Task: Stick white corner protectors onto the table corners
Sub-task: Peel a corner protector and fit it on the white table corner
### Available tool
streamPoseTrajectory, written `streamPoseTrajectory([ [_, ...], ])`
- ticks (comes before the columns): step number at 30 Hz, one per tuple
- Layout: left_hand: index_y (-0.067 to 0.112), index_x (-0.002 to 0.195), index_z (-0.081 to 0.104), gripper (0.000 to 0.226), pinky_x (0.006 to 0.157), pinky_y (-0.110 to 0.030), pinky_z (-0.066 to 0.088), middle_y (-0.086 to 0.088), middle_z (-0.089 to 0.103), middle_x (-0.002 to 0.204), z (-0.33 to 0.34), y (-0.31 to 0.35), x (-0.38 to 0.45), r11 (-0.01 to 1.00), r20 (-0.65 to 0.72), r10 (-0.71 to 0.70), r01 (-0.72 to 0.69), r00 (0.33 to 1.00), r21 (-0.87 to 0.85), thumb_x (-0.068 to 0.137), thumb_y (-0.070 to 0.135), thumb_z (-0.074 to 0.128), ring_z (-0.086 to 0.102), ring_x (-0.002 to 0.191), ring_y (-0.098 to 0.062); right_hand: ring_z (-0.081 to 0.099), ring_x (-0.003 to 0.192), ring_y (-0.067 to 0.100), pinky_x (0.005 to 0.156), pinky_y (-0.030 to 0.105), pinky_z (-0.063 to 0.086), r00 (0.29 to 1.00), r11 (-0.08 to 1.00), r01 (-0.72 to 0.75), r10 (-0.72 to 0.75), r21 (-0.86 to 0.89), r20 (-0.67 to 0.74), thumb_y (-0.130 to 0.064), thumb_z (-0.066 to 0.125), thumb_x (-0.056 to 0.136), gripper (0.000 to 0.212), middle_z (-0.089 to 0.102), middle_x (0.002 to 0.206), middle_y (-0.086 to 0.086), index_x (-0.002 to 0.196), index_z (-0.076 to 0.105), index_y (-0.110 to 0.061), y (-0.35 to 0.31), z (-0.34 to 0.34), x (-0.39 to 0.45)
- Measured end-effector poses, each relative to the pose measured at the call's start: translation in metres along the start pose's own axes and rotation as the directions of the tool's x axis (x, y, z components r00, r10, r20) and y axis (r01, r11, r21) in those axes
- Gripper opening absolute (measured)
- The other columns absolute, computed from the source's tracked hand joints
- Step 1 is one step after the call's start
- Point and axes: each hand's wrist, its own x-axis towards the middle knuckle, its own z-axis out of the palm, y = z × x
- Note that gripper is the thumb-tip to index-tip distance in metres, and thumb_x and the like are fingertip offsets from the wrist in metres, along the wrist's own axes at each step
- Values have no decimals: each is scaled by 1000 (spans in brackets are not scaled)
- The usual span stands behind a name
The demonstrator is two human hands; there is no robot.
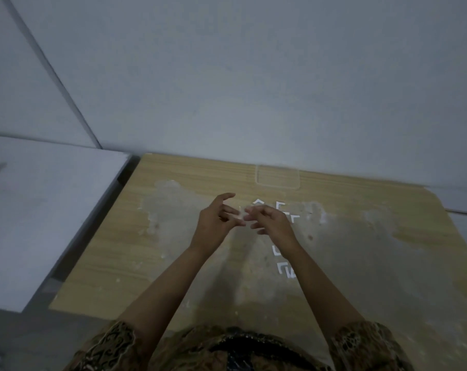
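The light wooden table (173, 263) has worn grey patches and lies below me. Several white L-shaped corner protectors lie on it: one (258, 202) just beyond my fingers, others (294, 218) to the right, and more (286, 270) beside my right forearm. My left hand (213, 223) and my right hand (272, 220) meet fingertip to fingertip above the table's middle. Between the fingertips shows a small white piece (243, 216), blurred; both hands seem to pinch it. My left index finger sticks up and away.
A grey wall (253, 76) stands right behind the table's far edge. A rectangular outline (278, 176) marks that edge. A white flat surface (39, 210) lies to the left across a narrow dark gap. The table's far right corner (432, 190) is rounded.
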Motion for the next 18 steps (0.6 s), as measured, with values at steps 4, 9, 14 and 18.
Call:
streamPoseTrajectory([
  [4, 26, 124, 55, 64, 74, -10, 51, 2, 71, 85, -19, -4, -6, 996, -65, 69, -66, 995, 52, 68, 14, 83, 67, 77, -2, 65, 71, 11, 66, 23, 47, 998, 999, 24, -26, 40, 54, -22, 73, 83, 13, 74, 86, 0, 95, 71, -17, -4, 24, 4],
  [9, 20, 124, 58, 55, 77, -15, 54, 0, 72, 88, -50, -14, -18, 993, -138, 62, -48, 989, 105, 74, 14, 79, 67, 77, 0, 66, 71, 10, 66, 24, 47, 987, 998, 39, -46, 47, 155, -18, 72, 83, 9, 74, 90, 2, 92, 69, -18, -5, 56, 13],
  [14, 9, 115, 62, 43, 71, -16, 55, -8, 71, 99, -83, -30, -33, 957, -337, -190, 97, 922, -274, 75, 2, 75, 70, 83, -7, 67, 72, 15, 71, 27, 53, 957, 995, 1, -30, 100, 287, -11, 71, 84, 7, 72, 81, 2, 89, 67, -15, -6, 100, 20],
  [18, 7, 107, 64, 32, 74, -18, 55, -11, 70, 101, -118, -56, -44, 820, -352, -416, 180, 838, -543, 77, 3, 74, 68, 92, -15, 70, 76, 20, 76, 29, 57, 924, 989, -59, 3, 135, 382, -5, 68, 85, 7, 73, 88, 10, 90, 65, -10, -3, 149, 25],
])
